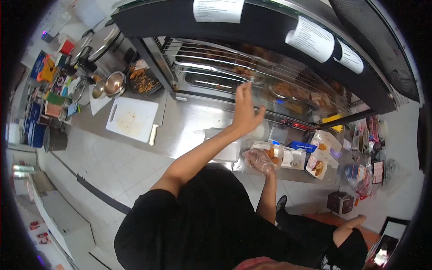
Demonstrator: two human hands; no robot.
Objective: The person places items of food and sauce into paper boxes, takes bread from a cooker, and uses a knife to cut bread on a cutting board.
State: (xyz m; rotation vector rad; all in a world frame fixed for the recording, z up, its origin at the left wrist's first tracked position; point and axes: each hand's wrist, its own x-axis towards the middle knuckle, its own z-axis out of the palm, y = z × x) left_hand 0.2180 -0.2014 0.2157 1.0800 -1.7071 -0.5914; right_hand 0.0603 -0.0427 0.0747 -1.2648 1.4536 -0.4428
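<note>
My left hand (246, 110) is bare and reaches up to the front of a glass-fronted food warmer (202, 104). Its fingers are stretched out and the thumb stands apart; the fingertips are close to the glass. My right hand (259, 161) wears a clear plastic glove and is low over the counter's front edge. Beside it, fried pieces (272, 155) lie in an open white box (280, 163). Glare and creases of the glove hide how its fingers close. Inside the warmer, browned food (283, 90) sits behind the glass and wire racks.
A white cutting board (132, 120) and a knife (153, 134) lie left on the steel counter. Beyond stand metal bowls (115, 84), a dark pan (143, 81) and a large pot (103, 45). Open food boxes (317, 167) are at right; another person's arm (348, 230) shows lower right.
</note>
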